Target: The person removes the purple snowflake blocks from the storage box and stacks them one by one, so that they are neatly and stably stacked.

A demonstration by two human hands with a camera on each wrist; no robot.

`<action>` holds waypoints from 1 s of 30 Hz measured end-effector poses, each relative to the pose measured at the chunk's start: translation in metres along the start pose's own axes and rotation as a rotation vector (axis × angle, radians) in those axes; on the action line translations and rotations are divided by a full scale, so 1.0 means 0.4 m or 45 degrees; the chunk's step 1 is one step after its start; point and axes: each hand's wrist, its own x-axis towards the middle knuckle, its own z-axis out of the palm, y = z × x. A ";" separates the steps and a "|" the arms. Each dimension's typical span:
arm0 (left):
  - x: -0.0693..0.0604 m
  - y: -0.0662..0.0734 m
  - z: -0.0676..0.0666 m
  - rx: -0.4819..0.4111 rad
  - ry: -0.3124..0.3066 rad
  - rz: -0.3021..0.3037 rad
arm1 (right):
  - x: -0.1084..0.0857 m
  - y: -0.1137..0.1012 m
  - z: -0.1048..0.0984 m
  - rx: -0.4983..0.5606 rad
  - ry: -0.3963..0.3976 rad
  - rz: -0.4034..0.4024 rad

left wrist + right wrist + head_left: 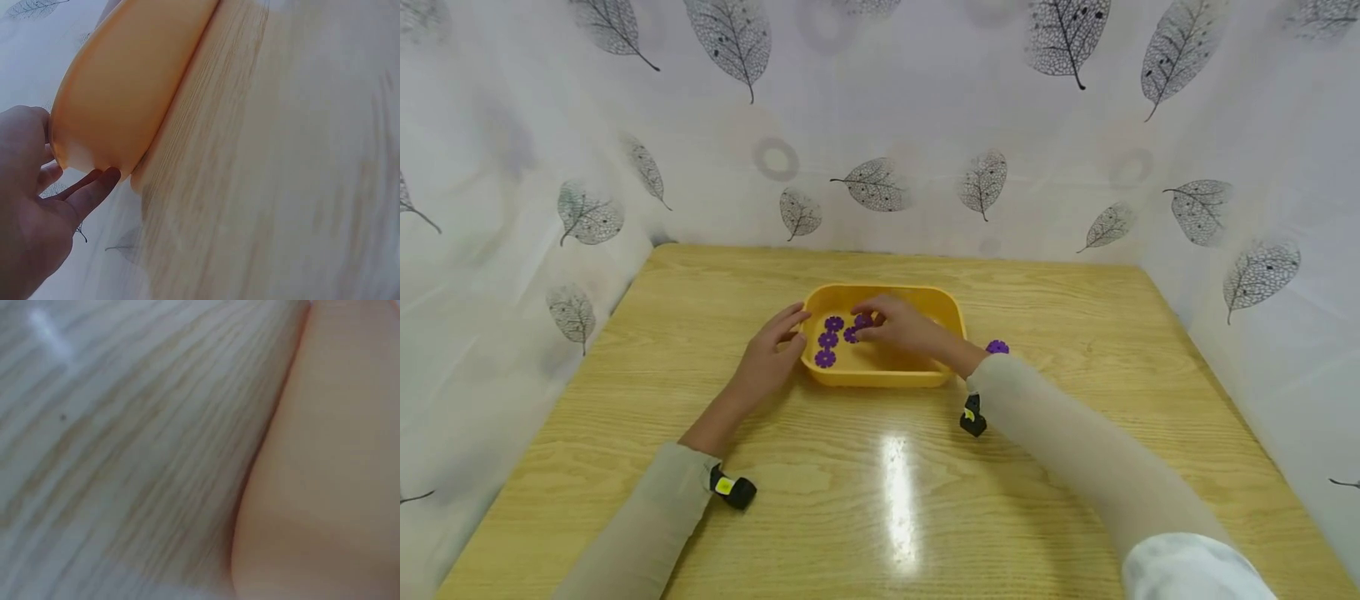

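A yellow plastic basin [880, 378] sits on the table, with several purple notched interlocking discs [827, 340] on its floor, three in a row near the left end. My right hand [904, 327] reaches in over the right side, fingers bent down, and pinches a purple disc [862, 320]; the fingers partly hide it. Just beside those fingertips is one more purple disc [851, 334]. At the basin's left end, my left hand [769, 357] touches the outer wall with extended fingers and thumb. The left wrist view shows this contact at the basin wall [125, 94]. In the right wrist view the hand is out of sight.
Another purple disc [997, 347] lies on the wooden table [850, 483] right of the basin, partly hidden by the right forearm. A white curtain with a leaf print [917, 125] hangs behind the table and along both sides. Each wrist bears a small black camera [973, 417].
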 end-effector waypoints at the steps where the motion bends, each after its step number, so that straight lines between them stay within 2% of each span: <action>1: 0.000 0.000 0.000 -0.001 -0.001 0.001 | 0.003 0.001 0.003 -0.002 -0.008 0.003; 10: 0.003 0.005 0.000 -0.010 -0.009 0.011 | 0.011 0.005 0.018 -0.042 -0.047 0.035; 16: 0.004 0.001 0.000 0.000 0.002 -0.004 | 0.012 0.005 0.026 -0.123 -0.085 0.073; 30: 0.000 0.004 -0.003 -0.015 0.005 0.014 | 0.021 0.012 0.038 -0.172 -0.083 0.088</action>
